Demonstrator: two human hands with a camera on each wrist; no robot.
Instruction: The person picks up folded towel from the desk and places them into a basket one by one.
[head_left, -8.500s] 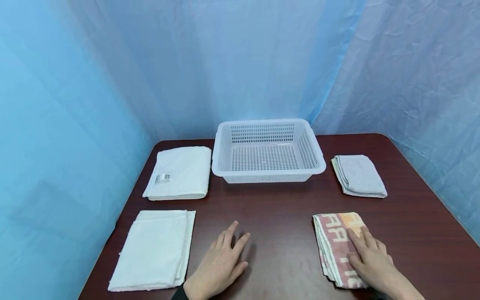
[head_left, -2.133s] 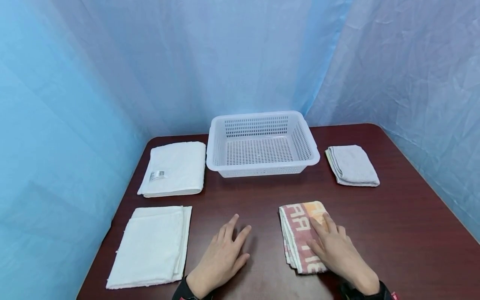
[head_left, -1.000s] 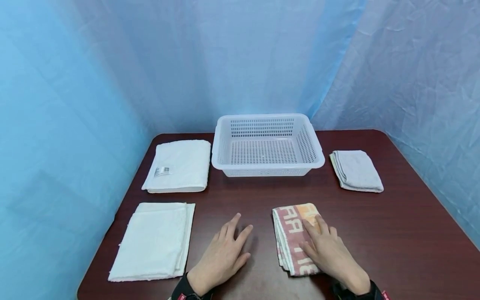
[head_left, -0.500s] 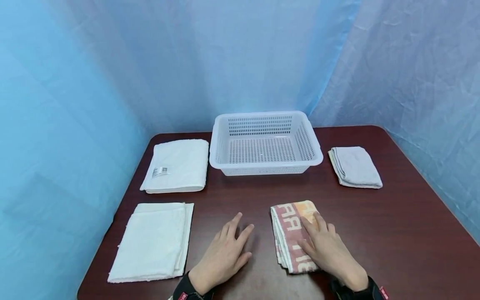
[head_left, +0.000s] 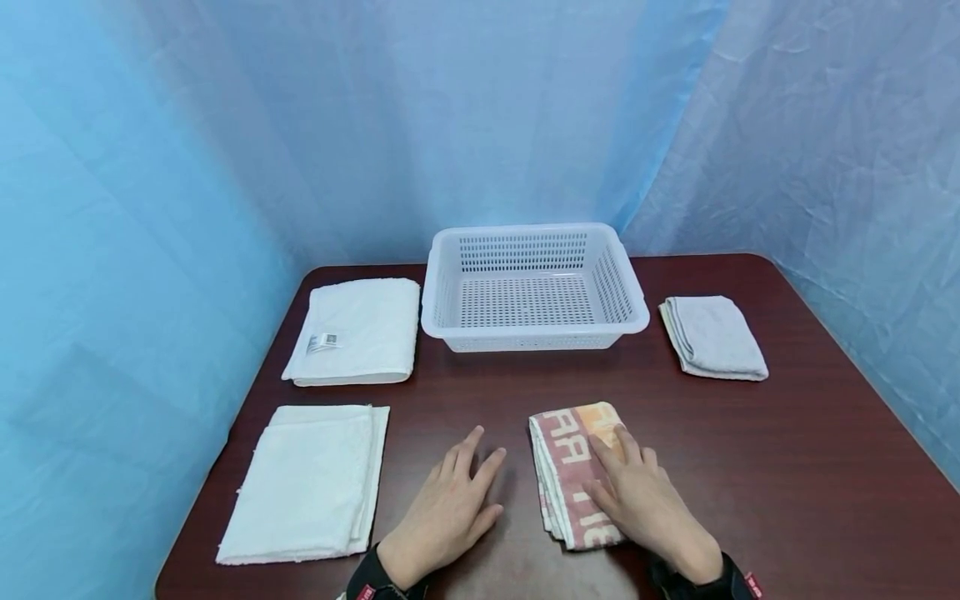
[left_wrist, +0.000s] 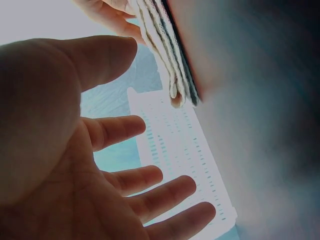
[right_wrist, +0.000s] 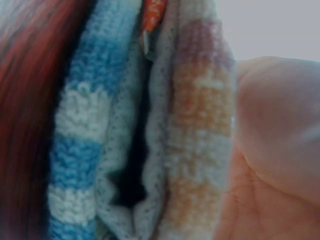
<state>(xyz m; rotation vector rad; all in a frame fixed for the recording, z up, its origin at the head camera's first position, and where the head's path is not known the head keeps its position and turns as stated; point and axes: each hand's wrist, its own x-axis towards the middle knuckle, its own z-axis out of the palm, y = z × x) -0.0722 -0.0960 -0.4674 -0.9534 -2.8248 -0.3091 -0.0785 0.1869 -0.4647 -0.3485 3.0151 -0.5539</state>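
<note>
A folded towel (head_left: pixel 562 479) with pink, orange and cream lettering lies near the front of the table. My right hand (head_left: pixel 651 502) rests on its right part, fingers extended over the top. The right wrist view looks at the towel's layered edge (right_wrist: pixel 200 125), striped blue and white below and orange and cream above, with the palm (right_wrist: pixel 280 150) beside it. Left of the towel, my left hand (head_left: pixel 446 510) is spread low over the bare tabletop, holding nothing. From the left wrist, its spread fingers (left_wrist: pixel 165 197) show, with the towel's folded edge (left_wrist: pixel 162 47) beyond them.
A white plastic basket (head_left: pixel 536 330) stands at the back of the dark wooden table (head_left: pixel 795 467). Two folded white towels lie on the left, one tagged towel (head_left: pixel 367 325) behind a plain towel (head_left: pixel 300 492). A small folded grey cloth (head_left: pixel 716 337) sits at the back right. Blue curtains (head_left: pixel 510 117) enclose the table.
The patterned towel has slid left across the table under my right hand, from well right of the basket to in front of it. My left hand has stayed about where it was.
</note>
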